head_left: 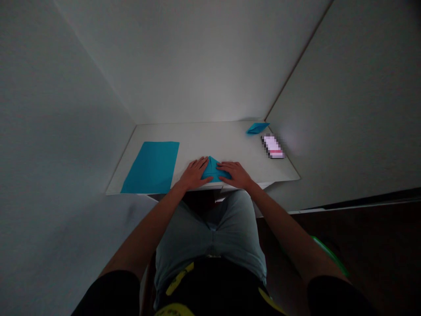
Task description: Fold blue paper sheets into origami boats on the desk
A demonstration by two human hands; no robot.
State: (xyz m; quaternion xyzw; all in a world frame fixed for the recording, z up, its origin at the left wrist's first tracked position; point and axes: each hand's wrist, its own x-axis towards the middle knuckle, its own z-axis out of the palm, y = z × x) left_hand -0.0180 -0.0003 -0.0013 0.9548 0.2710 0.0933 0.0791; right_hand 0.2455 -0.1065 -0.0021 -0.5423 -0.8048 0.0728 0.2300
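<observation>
Plainly, the table [213,136] bore a sheet [151,166] near its left edge. At mid front edge sat the folded paper [213,170], beneath the left hand [195,174] and right hand [239,174]; each grip was unclenched, fingers laid flat over the sides. Even pressure outward from the centre, edges aligned, seemed best for a crisp crease. A phone [272,146] and boat [258,128] lay toward the far right corner.

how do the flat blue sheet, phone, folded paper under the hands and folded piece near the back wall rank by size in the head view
1. Flat blue sheet
2. Phone and nearer folded paper: unsure, as the paper is partly covered
3. Folded piece near the back
</observation>
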